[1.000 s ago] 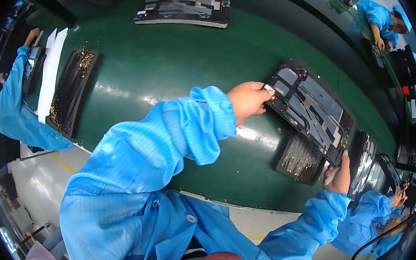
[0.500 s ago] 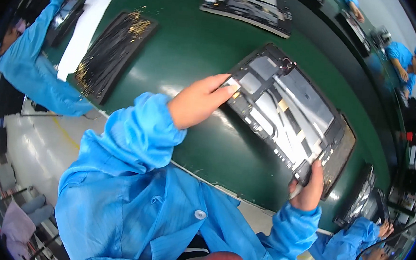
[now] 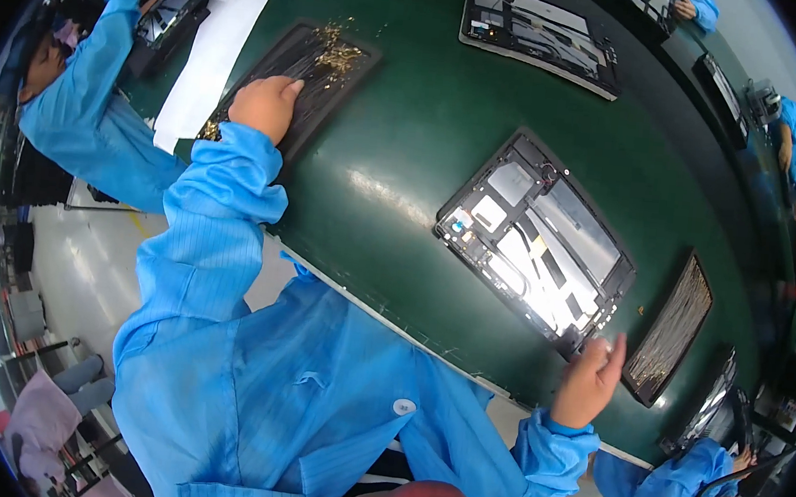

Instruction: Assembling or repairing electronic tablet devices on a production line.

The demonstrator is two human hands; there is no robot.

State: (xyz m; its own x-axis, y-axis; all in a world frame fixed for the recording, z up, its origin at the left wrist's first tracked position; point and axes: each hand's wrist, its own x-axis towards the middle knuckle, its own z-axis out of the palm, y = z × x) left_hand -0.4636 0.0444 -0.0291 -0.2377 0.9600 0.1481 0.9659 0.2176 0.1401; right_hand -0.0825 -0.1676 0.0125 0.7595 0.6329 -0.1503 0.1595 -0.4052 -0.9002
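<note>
An opened tablet-like device (image 3: 536, 237), with silver plates, dark cables and a black frame, lies tilted on the green table. My right hand (image 3: 588, 383) is at its lower right corner, fingers raised and a little apart, slightly blurred; no held object shows. My left hand (image 3: 264, 107) reaches over a dark tray (image 3: 343, 102) of thin black strips and small gold-coloured pieces. Its fingers are curled down among the strips, thumb against them, and whatever they pinch is hidden.
A second dark tray (image 3: 670, 329) of thin strips stands to the right. Another opened device (image 3: 539, 38) lies at the far side. White sheets (image 3: 216, 53) lie beside the left tray. Co-workers in blue sleeves (image 3: 96, 127) sit at left and right.
Both hands held the device above the table; now it lies on the table. My left hand has moved left to the strip tray. My right hand has let go and stays by the corner.
</note>
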